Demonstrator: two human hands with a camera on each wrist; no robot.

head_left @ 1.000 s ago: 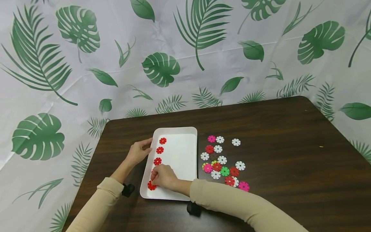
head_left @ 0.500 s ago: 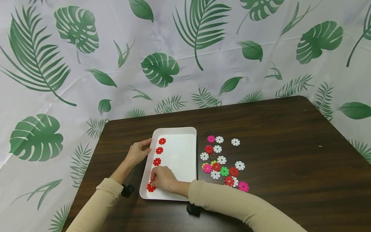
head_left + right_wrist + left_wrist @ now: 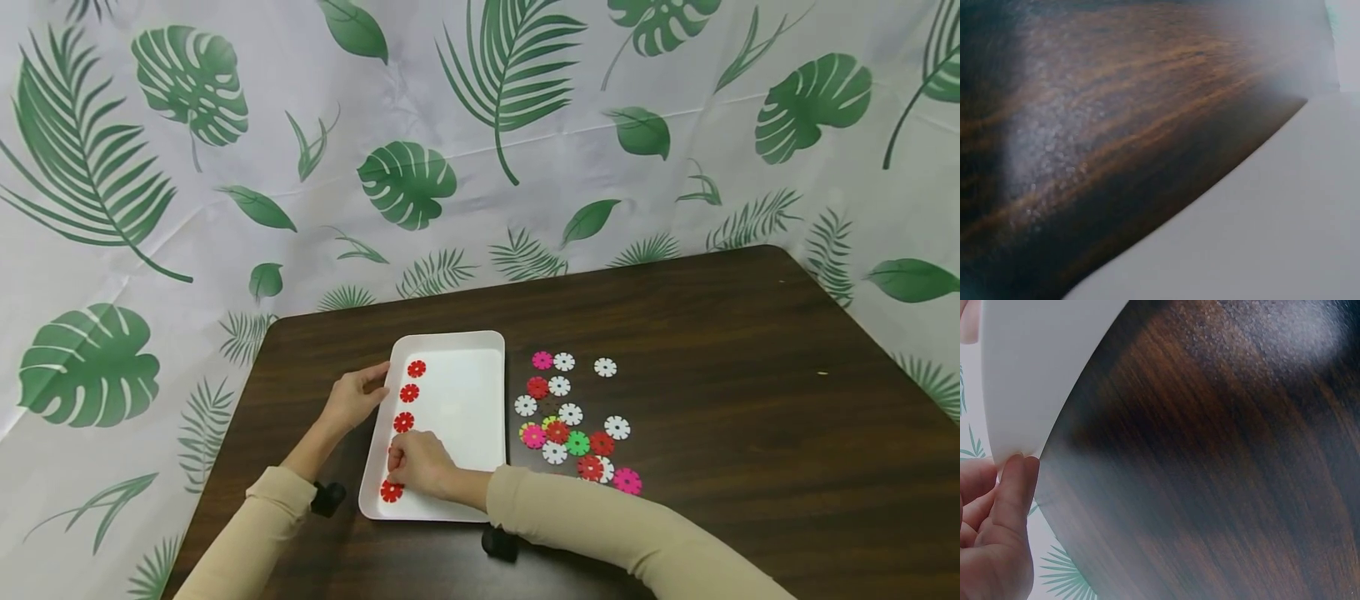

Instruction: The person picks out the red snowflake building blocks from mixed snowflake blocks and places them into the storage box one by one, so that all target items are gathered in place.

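A white rectangular tray lies on the dark wooden table, with red notched plastic discs in a column along its left side. My left hand pinches the tray's left rim between thumb and fingers; the left wrist view shows the fingertips on that edge. Inside the tray, my right hand bends over the column's near end, fingers curled down at the nearest red disc. A sliver of another red disc shows beside these fingers. The right wrist view holds only the tray's outer wall and table.
To the tray's right, loose notched discs lie scattered and partly overlapping: white ones, red ones, a green one, pink ones and a brown one. A leaf-patterned cloth hangs behind the table.
The nearest red disc has slid slightly toward the tray's near edge, with my right hand following it. My left hand stays on the rim. The head view has shifted a little.
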